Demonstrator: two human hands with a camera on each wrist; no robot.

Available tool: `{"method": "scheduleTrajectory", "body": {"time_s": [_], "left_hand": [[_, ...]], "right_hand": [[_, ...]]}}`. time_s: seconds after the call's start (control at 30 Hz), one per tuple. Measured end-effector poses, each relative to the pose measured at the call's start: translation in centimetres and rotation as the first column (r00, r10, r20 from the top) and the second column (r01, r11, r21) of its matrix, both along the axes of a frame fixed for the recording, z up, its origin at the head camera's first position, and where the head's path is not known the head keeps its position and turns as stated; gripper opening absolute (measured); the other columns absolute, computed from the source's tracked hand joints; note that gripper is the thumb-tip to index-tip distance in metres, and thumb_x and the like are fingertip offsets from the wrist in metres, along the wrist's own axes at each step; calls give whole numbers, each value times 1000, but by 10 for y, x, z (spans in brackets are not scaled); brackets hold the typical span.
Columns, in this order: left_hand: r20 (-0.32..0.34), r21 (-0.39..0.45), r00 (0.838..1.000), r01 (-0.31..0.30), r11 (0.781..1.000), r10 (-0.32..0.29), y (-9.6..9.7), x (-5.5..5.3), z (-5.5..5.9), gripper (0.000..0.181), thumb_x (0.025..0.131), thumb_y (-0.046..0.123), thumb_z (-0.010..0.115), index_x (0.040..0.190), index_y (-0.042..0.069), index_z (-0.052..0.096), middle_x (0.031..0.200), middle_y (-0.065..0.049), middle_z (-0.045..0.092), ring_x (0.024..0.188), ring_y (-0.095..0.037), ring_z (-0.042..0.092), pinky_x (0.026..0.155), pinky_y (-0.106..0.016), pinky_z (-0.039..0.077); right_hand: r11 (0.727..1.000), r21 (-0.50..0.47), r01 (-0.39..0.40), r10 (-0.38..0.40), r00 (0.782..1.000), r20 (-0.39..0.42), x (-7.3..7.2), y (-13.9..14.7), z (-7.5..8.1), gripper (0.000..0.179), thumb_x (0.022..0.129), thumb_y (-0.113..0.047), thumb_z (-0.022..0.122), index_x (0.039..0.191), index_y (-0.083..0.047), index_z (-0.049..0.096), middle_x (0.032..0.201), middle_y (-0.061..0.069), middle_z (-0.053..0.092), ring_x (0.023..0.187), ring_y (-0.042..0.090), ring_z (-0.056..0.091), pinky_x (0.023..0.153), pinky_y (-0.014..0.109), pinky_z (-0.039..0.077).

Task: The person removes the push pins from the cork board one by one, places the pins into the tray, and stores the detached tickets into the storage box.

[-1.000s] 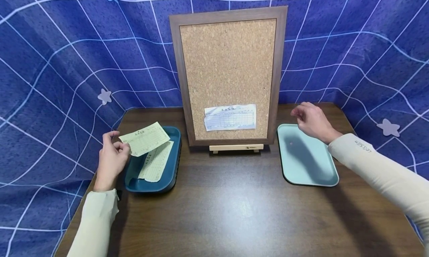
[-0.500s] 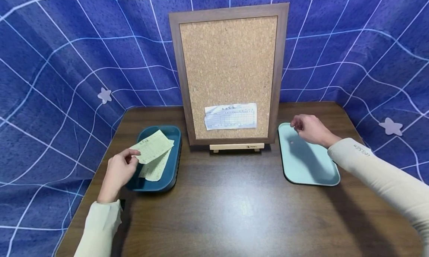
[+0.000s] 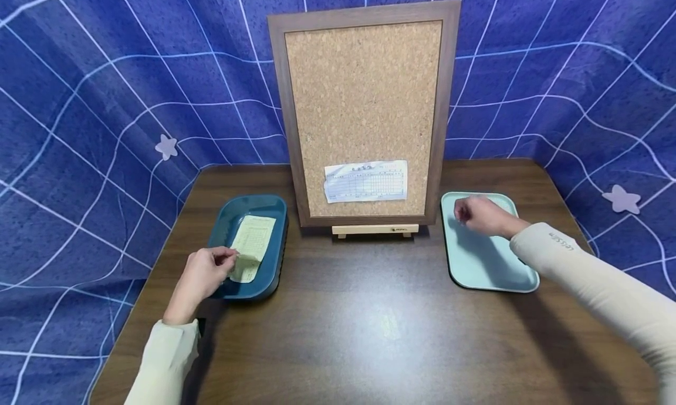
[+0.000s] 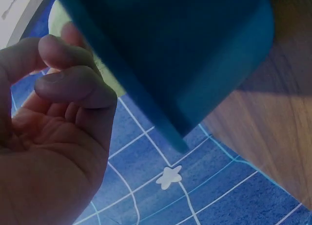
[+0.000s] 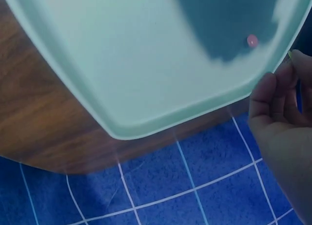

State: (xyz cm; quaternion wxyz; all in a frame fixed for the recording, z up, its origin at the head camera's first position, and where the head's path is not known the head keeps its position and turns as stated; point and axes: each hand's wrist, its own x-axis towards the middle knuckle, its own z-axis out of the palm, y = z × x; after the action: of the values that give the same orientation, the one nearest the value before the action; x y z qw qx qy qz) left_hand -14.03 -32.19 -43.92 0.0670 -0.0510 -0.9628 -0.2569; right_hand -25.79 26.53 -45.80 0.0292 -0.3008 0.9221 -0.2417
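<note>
The left grip is narrow, thumb and fingertips together, and looks pinched on the yellow-green slip at its left edge, low on its length. The slip lies just ahead and to the right of that grip, within the blue tray; its long axis runs away from the person, the far end leaning a little right. From the left wrist, paper shows past the tray's rim, right behind the fingertips, so part of it seems raised; whether one sheet or two are there, I cannot tell.

What the move turns on, I judge, is that low side hold: most of the slip's length reaches beyond the grip, so the far end may sag or trail. The right grip is well apart, over the pale green tray, narrow too, apparently pinching a tiny yellow-green bit. A pink bead lies near it.
</note>
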Motion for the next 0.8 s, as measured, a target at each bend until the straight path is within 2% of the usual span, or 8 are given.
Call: {"method": "scheduleTrajectory", "body": {"time_s": [0.2, 0.43, 0.67, 0.73, 0.8], "left_hand": [[82, -1, 996, 23, 1000, -23, 2, -3, -3, 12, 85, 5, 66, 93, 2, 73, 82, -6, 67, 67, -18, 53, 58, -28, 44], [153, -22, 988, 21, 1000, -17, 4, -5, -7, 14, 84, 8, 66, 95, 2, 72, 67, 1, 57, 63, -16, 49, 57, -29, 39], [264, 22, 964, -33, 999, 26, 5, -5, 0, 26, 90, 18, 58, 105, 0, 68, 61, -2, 59, 50, -15, 55, 50, -32, 43], [248, 12, 968, -47, 999, 43, 5, -5, 1, 28, 92, 22, 57, 105, 1, 68, 61, -2, 58, 50, -15, 55, 49, -33, 43], [187, 1, 981, -58, 998, 57, 6, -6, 2, 26, 92, 24, 57, 101, 3, 69, 60, -2, 56, 52, -16, 53, 50, -33, 41]], "right_hand": [[999, 28, -16, 14, 998, 54, 4, -1, -5, 25, 61, 14, 49, 71, -8, 57, 62, -6, 47, 58, 10, 43, 55, 28, 35], [999, 35, -35, 32, 997, 65, 3, -2, -12, 25, 65, 15, 52, 71, -8, 58, 63, -7, 48, 59, 10, 44, 54, 28, 35], [998, 57, -35, 31, 998, 57, 5, -2, -16, 24, 67, 14, 57, 69, -10, 57, 62, -7, 48, 59, 10, 44, 55, 29, 37], [998, 59, -33, 30, 998, 52, 6, -2, -16, 25, 68, 14, 58, 68, -11, 57, 63, -7, 49, 59, 10, 45, 56, 29, 37], [998, 58, -32, 29, 998, 51, 5, -2, -18, 25, 68, 13, 59, 68, -12, 56, 63, -7, 50, 60, 10, 45, 56, 30, 38]]}}
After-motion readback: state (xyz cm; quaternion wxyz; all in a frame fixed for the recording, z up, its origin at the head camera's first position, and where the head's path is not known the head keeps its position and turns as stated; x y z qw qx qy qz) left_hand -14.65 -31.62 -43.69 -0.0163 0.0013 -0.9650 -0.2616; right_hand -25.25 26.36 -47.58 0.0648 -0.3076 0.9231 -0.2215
